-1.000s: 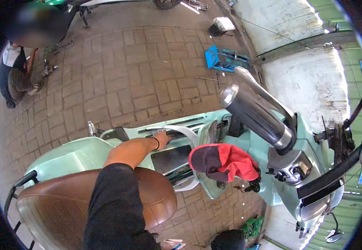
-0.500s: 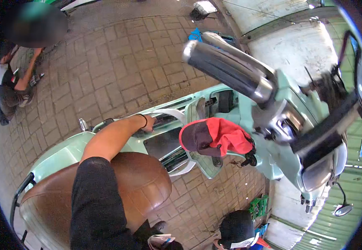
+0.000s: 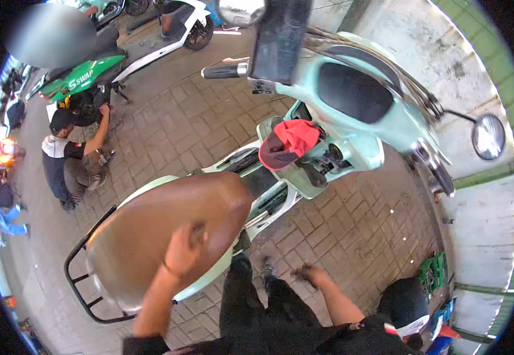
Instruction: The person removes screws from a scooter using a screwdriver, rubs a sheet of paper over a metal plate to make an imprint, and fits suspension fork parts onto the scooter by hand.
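My left hand (image 3: 183,251), with a dark band on its wrist, is over the brown seat (image 3: 144,254) of a mint-green scooter. Its fingers are curled around something small and dark, too blurred to name. My right hand (image 3: 309,275) hangs low over the brick paving beside the scooter. Its fingers look dark and smeared, so I cannot tell whether they hold anything. A red and dark cloth cap (image 3: 292,143) rests at the scooter's footwell, ahead of the seat and away from both hands. Long black strips (image 3: 271,201) run along the footboard.
A person (image 3: 70,157) crouches at the left by a green and white motorbike (image 3: 82,77). Another dark-covered head (image 3: 402,299) is close at my right. A green crate (image 3: 433,271) stands by the wall. The scooter's mirror (image 3: 487,136) and rear rack (image 3: 85,290) stick out.
My left hand has withdrawn from the footboard, back over the seat. My right hand has come into view. The camera has shifted back, showing more of the scooter and the crouching person.
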{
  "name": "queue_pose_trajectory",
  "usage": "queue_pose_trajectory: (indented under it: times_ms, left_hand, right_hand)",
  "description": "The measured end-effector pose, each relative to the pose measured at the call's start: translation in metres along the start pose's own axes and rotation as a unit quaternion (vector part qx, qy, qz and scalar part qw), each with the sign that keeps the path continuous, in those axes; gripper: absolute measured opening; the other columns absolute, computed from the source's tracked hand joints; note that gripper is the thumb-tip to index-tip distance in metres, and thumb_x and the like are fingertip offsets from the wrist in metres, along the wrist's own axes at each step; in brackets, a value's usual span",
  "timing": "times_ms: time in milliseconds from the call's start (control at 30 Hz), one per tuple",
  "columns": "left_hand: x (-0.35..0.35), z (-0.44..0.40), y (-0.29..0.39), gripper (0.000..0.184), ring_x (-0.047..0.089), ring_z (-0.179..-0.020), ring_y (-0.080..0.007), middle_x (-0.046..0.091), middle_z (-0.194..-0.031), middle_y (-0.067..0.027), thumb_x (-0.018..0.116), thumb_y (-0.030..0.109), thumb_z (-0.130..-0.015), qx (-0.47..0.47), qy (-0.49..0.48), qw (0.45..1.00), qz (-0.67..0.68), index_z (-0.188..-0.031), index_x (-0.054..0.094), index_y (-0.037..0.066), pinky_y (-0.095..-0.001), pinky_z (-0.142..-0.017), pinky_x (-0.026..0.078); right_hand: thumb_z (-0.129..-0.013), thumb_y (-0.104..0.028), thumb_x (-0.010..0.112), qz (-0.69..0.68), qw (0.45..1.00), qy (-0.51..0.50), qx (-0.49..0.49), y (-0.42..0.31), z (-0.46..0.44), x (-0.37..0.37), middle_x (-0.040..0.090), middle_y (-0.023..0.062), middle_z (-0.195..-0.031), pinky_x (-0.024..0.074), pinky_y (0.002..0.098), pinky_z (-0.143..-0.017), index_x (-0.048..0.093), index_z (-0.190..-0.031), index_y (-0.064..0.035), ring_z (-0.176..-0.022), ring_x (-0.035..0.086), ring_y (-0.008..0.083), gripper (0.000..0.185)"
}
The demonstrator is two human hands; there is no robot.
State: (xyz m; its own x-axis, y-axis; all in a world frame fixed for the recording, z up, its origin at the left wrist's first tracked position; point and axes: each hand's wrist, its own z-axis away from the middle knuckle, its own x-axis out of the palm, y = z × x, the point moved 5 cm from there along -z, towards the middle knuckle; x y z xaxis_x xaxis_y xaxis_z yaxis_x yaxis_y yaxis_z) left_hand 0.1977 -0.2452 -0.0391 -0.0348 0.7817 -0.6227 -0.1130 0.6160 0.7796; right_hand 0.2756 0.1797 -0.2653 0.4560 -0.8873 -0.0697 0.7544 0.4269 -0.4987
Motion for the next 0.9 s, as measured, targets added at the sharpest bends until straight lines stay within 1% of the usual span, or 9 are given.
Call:
queue_pose_trajectory:
  times_ms: [100, 133, 200, 267, 400, 467, 633, 700, 900]
  left_hand:
    - [0.044, 0.133, -0.034, 0.015, 0.060, -0.073, -0.0356, 0.062, -0.078, -0.0199, 0.058, 0.014, -0.079, -0.060, -0.006, 0.995, -0.077, -0.079, 0.060, -0.001, -0.0388, -0.065, 0.046]
    - [0.060, 0.172, -0.041, 0.015, 0.059, -0.070, -0.0356, 0.061, -0.072, -0.0201, 0.056, 0.011, -0.080, -0.255, -0.083, 0.963, 0.015, -0.072, 0.059, -0.002, -0.0395, -0.061, 0.045]
    - [0.092, 0.240, -0.064, 0.012, 0.060, -0.073, -0.0351, 0.062, -0.076, -0.0180, 0.051, 0.008, -0.081, -0.300, -0.143, 0.943, 0.001, -0.082, 0.058, -0.001, -0.0393, -0.065, 0.046]
    - [0.102, 0.249, -0.052, 0.014, 0.060, -0.076, -0.0350, 0.063, -0.081, -0.0175, 0.050, 0.008, -0.080, -0.244, -0.070, 0.966, 0.039, -0.090, 0.056, 0.000, -0.0395, -0.068, 0.046]
    - [0.159, 0.301, -0.138, 0.028, 0.059, -0.085, -0.0339, 0.061, -0.097, -0.0167, 0.049, 0.009, -0.080, -0.254, -0.068, 0.963, 0.064, -0.107, 0.051, 0.002, -0.0399, -0.075, 0.047]
    - [0.155, 0.262, -0.120, 0.028, 0.058, -0.089, -0.0344, 0.060, -0.099, -0.0177, 0.052, 0.014, -0.080, -0.237, -0.093, 0.961, 0.109, -0.106, 0.052, 0.003, -0.0407, -0.077, 0.047]
    - [0.172, 0.188, -0.112, 0.027, 0.057, -0.091, -0.0379, 0.059, -0.097, -0.0198, 0.054, 0.018, -0.082, -0.185, -0.144, 0.960, 0.154, -0.103, 0.053, 0.001, -0.0404, -0.077, 0.047]
    - [0.192, 0.147, -0.108, 0.029, 0.055, -0.092, -0.0402, 0.058, -0.098, -0.0227, 0.055, 0.018, -0.082, -0.120, -0.176, 0.965, 0.151, -0.104, 0.052, -0.001, -0.0413, -0.078, 0.046]
    - [0.275, 0.004, -0.085, 0.041, 0.052, -0.105, -0.0354, 0.054, -0.112, -0.0224, 0.057, 0.023, -0.083, -0.085, -0.112, 0.971, 0.195, -0.115, 0.048, 0.000, -0.0391, -0.091, 0.040]
  right_hand:
    - [-0.085, -0.025, 0.054, 0.013, 0.989, 0.105, -0.099, -0.098, -0.004, -0.004, 0.062, 0.0132, -0.098, 0.0461, 0.0322, -0.076, 0.051, -0.112, 0.0014, -0.088, 0.059, 0.0198, 0.038]
    - [-0.085, -0.032, 0.055, -0.024, 0.983, 0.085, -0.160, -0.087, -0.037, -0.007, 0.061, 0.0141, -0.104, 0.0466, 0.0334, -0.077, 0.041, -0.125, -0.0002, -0.091, 0.058, 0.0200, 0.052]
    - [-0.088, -0.030, 0.052, -0.251, 0.951, -0.029, -0.179, -0.108, -0.057, 0.003, 0.061, 0.0141, -0.104, 0.0480, 0.0366, -0.077, 0.041, -0.125, -0.0026, -0.093, 0.059, 0.0251, 0.047]
    - [-0.088, -0.027, 0.052, -0.328, 0.934, 0.004, -0.143, -0.134, -0.089, -0.002, 0.061, 0.0139, -0.102, 0.0490, 0.0391, -0.076, 0.041, -0.125, -0.0039, -0.092, 0.059, 0.0289, 0.045]
    - [-0.085, -0.020, 0.055, -0.308, 0.933, 0.058, -0.174, -0.172, -0.137, -0.001, 0.060, 0.0146, -0.103, 0.0472, 0.0388, -0.078, 0.041, -0.123, -0.0025, -0.091, 0.059, 0.0292, 0.044]
    - [-0.079, -0.018, 0.060, 0.205, 0.879, 0.258, -0.345, -0.233, -0.104, 0.002, 0.059, 0.0175, -0.104, 0.0473, 0.0353, -0.074, 0.045, -0.117, 0.0022, -0.089, 0.059, 0.0302, 0.046]
    - [-0.072, -0.017, 0.068, 0.057, 0.744, 0.430, -0.508, -0.316, -0.113, -0.023, 0.060, 0.0150, -0.103, 0.0440, 0.0361, -0.080, 0.048, -0.114, 0.0005, -0.092, 0.058, 0.0302, 0.049]
    - [-0.065, -0.005, 0.072, -0.193, 0.855, 0.251, -0.411, -0.317, -0.151, -0.033, 0.059, 0.0092, -0.101, 0.0435, 0.0338, -0.081, 0.047, -0.113, -0.0009, -0.091, 0.056, 0.0212, 0.054]
    - [-0.071, -0.011, 0.069, -0.095, 0.878, 0.254, -0.394, -0.311, -0.160, -0.027, 0.059, 0.0078, -0.103, 0.0431, 0.0324, -0.083, 0.049, -0.114, -0.0002, -0.094, 0.055, 0.0187, 0.048]
